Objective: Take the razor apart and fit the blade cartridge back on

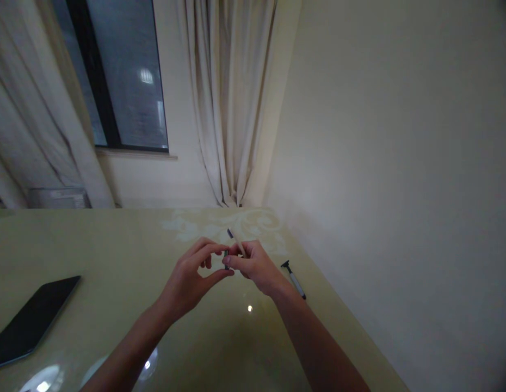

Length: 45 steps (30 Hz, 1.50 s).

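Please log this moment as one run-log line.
left hand: pinching small dark piece; right hand: holding light-handled brush, touching piece; razor: on table, right of hands; black flat object: on table, left

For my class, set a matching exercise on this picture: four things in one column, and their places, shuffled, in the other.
Things
1. razor
2. slim brush
3. flat black object
4. small dark piece

Places
A. at the left side of the picture, on the table
B. at the fingertips of both the left hand and the right hand
C. lying just right of the right forearm
D. sticking up out of the right hand

Pairs: 1-C, 2-D, 3-A, 4-B
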Tool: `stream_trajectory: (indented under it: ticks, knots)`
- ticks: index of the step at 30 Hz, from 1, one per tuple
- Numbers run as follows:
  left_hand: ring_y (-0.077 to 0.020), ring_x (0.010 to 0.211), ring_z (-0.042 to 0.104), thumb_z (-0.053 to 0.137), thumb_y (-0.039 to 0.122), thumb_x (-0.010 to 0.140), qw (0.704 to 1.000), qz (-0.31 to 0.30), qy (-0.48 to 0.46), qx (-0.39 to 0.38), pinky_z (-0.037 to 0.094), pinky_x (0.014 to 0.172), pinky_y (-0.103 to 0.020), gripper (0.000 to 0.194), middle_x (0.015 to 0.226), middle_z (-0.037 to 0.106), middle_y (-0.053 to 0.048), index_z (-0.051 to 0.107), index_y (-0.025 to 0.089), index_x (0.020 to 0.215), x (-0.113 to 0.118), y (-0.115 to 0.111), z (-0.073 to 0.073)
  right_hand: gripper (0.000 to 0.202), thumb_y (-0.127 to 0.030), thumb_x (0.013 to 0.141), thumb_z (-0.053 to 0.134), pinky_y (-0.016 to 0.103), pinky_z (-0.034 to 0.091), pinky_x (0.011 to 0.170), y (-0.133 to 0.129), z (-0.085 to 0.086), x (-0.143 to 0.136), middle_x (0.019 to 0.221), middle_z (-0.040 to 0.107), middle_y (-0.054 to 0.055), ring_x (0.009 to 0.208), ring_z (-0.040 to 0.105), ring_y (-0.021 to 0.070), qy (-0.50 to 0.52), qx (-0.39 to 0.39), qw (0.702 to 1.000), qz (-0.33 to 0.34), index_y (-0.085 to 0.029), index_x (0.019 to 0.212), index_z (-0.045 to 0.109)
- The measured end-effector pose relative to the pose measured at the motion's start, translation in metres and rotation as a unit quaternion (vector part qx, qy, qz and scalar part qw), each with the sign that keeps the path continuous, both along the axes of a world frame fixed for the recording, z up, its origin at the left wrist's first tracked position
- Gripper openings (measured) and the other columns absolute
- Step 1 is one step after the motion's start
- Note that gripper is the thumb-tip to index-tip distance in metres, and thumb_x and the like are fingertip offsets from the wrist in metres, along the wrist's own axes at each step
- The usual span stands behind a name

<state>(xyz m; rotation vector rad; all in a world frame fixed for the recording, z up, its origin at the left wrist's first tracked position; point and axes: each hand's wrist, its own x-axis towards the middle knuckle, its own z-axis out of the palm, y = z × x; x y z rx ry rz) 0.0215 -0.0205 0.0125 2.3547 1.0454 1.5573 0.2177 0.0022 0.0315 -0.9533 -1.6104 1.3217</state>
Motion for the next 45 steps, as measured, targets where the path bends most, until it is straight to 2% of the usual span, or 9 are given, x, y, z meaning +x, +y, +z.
stream_trajectory:
  ticks: [6, 10, 17, 22, 24, 27, 31, 38, 45]
  knots:
    - [-0.0174, 0.08, 0.068, 0.076, 0.03, 0.096, 0.994, 0.066, 0.066, 0.05, 0.056, 0.069, -0.028, 0.02, 0.103, 0.074, -0.005, 0.075, 0.023, 0.115, 0.001, -0.004, 0.001, 0.026, -0.036, 0.084, 0.075, 0.026, 0.028, 0.055, -0.006, 0.002, -0.004, 0.061, 0.052, -0.003, 0.059, 0.043, 0.0112, -0.121, 0.1, 0.986, -0.063, -0.017, 0.068, 0.067]
    - [-0.0183, 0.077, 0.068, 0.071, 0.023, 0.096, 0.985, 0.11, 0.11, 0.079, 0.056, 0.072, -0.031, 0.021, 0.106, 0.075, -0.006, 0.072, 0.022, 0.117, 0.002, -0.006, 0.0, 0.033, -0.03, 0.085, 0.07, 0.027, 0.024, 0.055, -0.015, 0.008, -0.007, 0.056, 0.042, -0.004, 0.056, 0.039, 0.0097, -0.189, 0.156, 0.965, -0.089, -0.019, 0.057, 0.054]
    - [-0.0147, 0.07, 0.061, 0.072, 0.019, 0.094, 0.993, 0.084, 0.064, 0.045, 0.053, 0.067, -0.028, 0.022, 0.104, 0.071, -0.004, 0.07, 0.023, 0.115, 0.003, -0.003, -0.005, 0.04, -0.027, 0.085, 0.068, 0.029, 0.023, 0.055, -0.014, 0.006, -0.011, 0.054, 0.034, -0.005, 0.055, 0.036, 0.01, -0.218, 0.163, 0.957, -0.1, -0.019, 0.055, 0.044]
    - [-0.0118, 0.067, 0.056, 0.083, 0.025, 0.09, 0.999, 0.048, -0.025, -0.001, 0.05, 0.062, -0.024, 0.026, 0.096, 0.067, 0.0, 0.075, 0.024, 0.114, -0.002, 0.004, -0.005, 0.031, -0.041, 0.093, 0.071, 0.028, 0.029, 0.059, -0.008, 0.011, 0.0, 0.064, 0.052, -0.003, 0.062, 0.045, 0.0124, -0.201, 0.15, 0.967, -0.053, -0.018, 0.073, 0.067]
    - [-0.0106, 0.064, 0.055, 0.085, 0.031, 0.089, 0.997, 0.038, -0.062, -0.023, 0.05, 0.061, -0.023, 0.029, 0.093, 0.066, 0.001, 0.077, 0.025, 0.116, -0.006, 0.007, -0.005, 0.036, -0.045, 0.102, 0.06, 0.028, 0.033, 0.062, -0.006, 0.015, 0.008, 0.073, 0.058, 0.0, 0.067, 0.049, 0.0137, -0.184, 0.151, 0.971, -0.017, -0.017, 0.086, 0.074]
    - [-0.009, 0.062, 0.055, 0.087, 0.037, 0.088, 0.994, 0.029, -0.097, -0.049, 0.051, 0.06, -0.023, 0.031, 0.093, 0.067, 0.001, 0.079, 0.025, 0.116, -0.01, 0.01, -0.003, 0.048, -0.041, 0.112, 0.042, 0.028, 0.037, 0.067, -0.005, 0.018, 0.017, 0.074, 0.056, 0.001, 0.069, 0.05, 0.0142, -0.148, 0.151, 0.977, 0.01, -0.016, 0.095, 0.08]
    - [-0.0084, 0.061, 0.055, 0.087, 0.039, 0.088, 0.992, 0.023, -0.112, -0.057, 0.051, 0.061, -0.023, 0.032, 0.09, 0.066, 0.002, 0.08, 0.025, 0.115, -0.011, 0.01, -0.001, 0.044, -0.037, 0.112, 0.047, 0.028, 0.038, 0.07, -0.007, 0.02, 0.016, 0.069, 0.053, -0.001, 0.068, 0.049, 0.014, -0.152, 0.184, 0.971, 0.021, -0.017, 0.094, 0.082]
    - [-0.0089, 0.062, 0.057, 0.088, 0.039, 0.087, 0.99, 0.009, -0.122, -0.063, 0.05, 0.058, -0.021, 0.03, 0.09, 0.066, 0.002, 0.081, 0.025, 0.112, -0.01, 0.011, -0.001, 0.039, -0.031, 0.112, 0.052, 0.028, 0.041, 0.077, -0.003, 0.019, 0.016, 0.079, 0.066, 0.002, 0.077, 0.057, 0.0156, -0.177, 0.228, 0.957, -0.035, -0.016, 0.095, 0.084]
    - [-0.0086, 0.063, 0.056, 0.087, 0.038, 0.088, 0.989, 0.02, -0.128, -0.07, 0.05, 0.062, -0.022, 0.032, 0.09, 0.065, 0.002, 0.081, 0.026, 0.117, -0.012, 0.01, 0.001, 0.035, -0.033, 0.11, 0.058, 0.027, 0.041, 0.076, -0.003, 0.018, 0.017, 0.08, 0.069, 0.002, 0.075, 0.058, 0.015, -0.157, 0.235, 0.959, -0.013, -0.017, 0.096, 0.086]
